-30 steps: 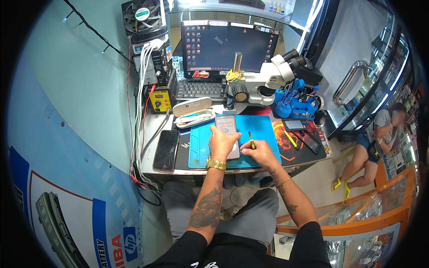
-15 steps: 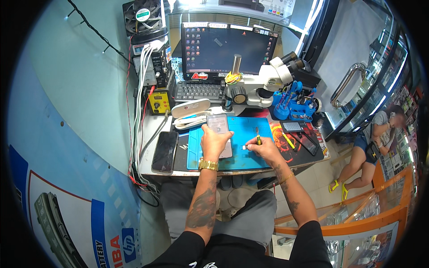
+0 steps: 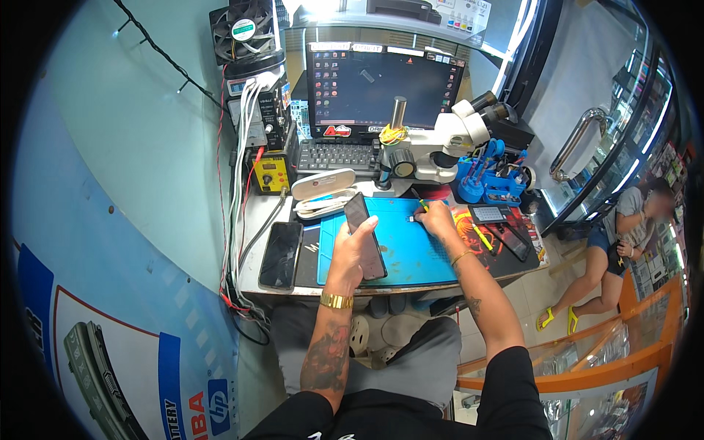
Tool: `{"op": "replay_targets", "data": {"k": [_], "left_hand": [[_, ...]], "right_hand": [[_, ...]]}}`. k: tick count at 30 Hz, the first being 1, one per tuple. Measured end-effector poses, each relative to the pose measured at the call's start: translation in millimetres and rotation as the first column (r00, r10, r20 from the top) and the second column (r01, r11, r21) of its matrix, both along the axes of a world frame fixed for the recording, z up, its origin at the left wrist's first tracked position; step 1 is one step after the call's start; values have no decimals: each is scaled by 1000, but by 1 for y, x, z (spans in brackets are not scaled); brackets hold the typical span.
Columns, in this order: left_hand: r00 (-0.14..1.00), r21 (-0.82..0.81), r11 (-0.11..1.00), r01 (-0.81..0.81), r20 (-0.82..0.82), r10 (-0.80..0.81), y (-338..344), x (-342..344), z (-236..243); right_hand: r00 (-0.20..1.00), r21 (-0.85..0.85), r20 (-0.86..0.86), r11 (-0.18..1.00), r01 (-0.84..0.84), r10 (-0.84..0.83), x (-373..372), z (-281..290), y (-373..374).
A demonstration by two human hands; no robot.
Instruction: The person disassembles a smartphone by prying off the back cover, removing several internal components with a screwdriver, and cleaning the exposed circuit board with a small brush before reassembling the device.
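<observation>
My left hand is wrapped round a dark smartphone, tilted above the blue work mat. Its screen looks dim. In my right hand, over the mat's right part, is a slim dark tool with a yellowish part, like a small screwdriver. A tiny whitish piece shows at those fingertips; its kind is too small to make out. Another black smartphone lies flat left of the mat.
A microscope stands behind the mat, before a monitor and keyboard. An opened white case sits at the back left. Right are a blue tool holder, a yellow tool and phone parts. Another person sits farther right.
The smartphone in my left hand has tilted, and its lit screen now looks dark. My right hand has moved away from me, farther over the mat. The whole view has shifted slightly.
</observation>
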State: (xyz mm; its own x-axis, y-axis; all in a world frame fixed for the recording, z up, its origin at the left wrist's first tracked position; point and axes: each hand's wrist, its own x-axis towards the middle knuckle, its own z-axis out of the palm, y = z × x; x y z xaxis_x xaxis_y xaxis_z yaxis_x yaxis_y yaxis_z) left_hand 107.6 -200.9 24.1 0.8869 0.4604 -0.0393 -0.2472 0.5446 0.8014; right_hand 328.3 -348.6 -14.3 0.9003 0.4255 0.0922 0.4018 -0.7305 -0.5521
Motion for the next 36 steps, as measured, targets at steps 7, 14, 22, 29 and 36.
{"op": "replay_targets", "data": {"k": [7, 14, 22, 29, 36], "left_hand": [[954, -349, 906, 240, 257, -153, 1, -14, -21], [975, -306, 940, 152, 205, -91, -12, -22, -24], [984, -36, 998, -51, 167, 57, -24, -31, -3], [973, -9, 999, -49, 223, 50, -28, -32, -1], [978, -3, 1000, -26, 208, 26, -28, -32, -3]], "right_hand": [[920, 147, 383, 978, -151, 84, -51, 12, -9], [914, 375, 327, 854, -359, 241, -220, 71, -40], [915, 450, 258, 800, -397, 309, -231, 60, -42], [930, 476, 199, 799, -368, 309, -230, 59, -46], [939, 469, 156, 814, -342, 305, -230, 56, -46]]}}
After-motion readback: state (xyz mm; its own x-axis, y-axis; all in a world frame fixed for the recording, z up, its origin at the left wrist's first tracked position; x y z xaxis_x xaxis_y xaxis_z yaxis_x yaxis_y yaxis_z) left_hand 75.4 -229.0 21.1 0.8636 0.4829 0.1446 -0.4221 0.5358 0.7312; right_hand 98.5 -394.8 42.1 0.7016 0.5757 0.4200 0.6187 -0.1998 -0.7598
